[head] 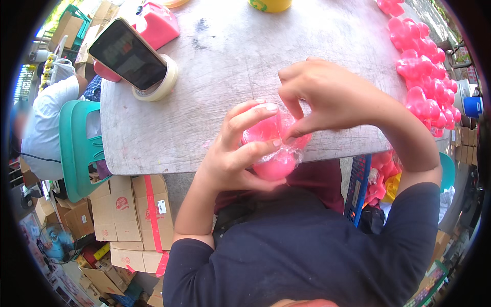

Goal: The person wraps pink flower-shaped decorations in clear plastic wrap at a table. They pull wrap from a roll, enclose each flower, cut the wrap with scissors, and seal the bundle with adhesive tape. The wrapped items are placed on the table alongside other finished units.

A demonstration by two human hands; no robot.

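Observation:
A glossy pink rounded object [273,167], partly covered in clear plastic film [288,153], is held just over the near edge of the table. My left hand [245,149] grips it from the left, with fingers spread over the top and the thumb beneath. From the upper right my right hand [314,96] reaches down. Its thumb and index fingertip meet at the film on top of the pink object, pinching it. Much of the object is hidden behind my fingers, so its full shape cannot be made out.
Wrapped pink lobed pieces [425,76] line the table's [215,57] right side. A smartphone [128,53] leans by a tape roll [161,82] and a pink tape dispenser [157,25]. A yellow container [269,4] stands at the far edge. Left are a green chair [73,149], a seated person [53,115] and cardboard [119,207].

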